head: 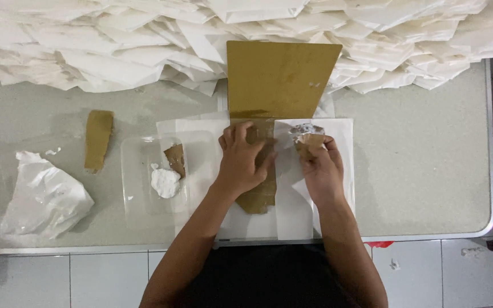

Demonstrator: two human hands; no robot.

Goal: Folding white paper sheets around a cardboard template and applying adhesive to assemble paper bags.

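- White paper sheet [292,199], thin and floppy, is lying at the bench's [417,171] near edge; likely best held flat.
- Left hand [242,162], fingers spread, is pressing a brown card strip [261,197].
- Right hand [320,171] is pinching a paste-smeared card scrap [308,137].

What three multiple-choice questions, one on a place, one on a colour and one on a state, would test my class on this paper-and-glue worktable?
1. Where is the clear tray?
A. Beside the left hand
B. On the paper pile
C. On the floor

2. What colour is the big card?
A. Blue
B. Golden brown
C. Red

3. What is the right hand doing?
A. Resting open
B. Pointing upward
C. Holding a paste-smeared cardboard scrap

Answers:
1 A, the tray lies on the table just outside that hand.
2 B, the card above the hands is golden brown.
3 C, its fingers grip the scrap over white paper.
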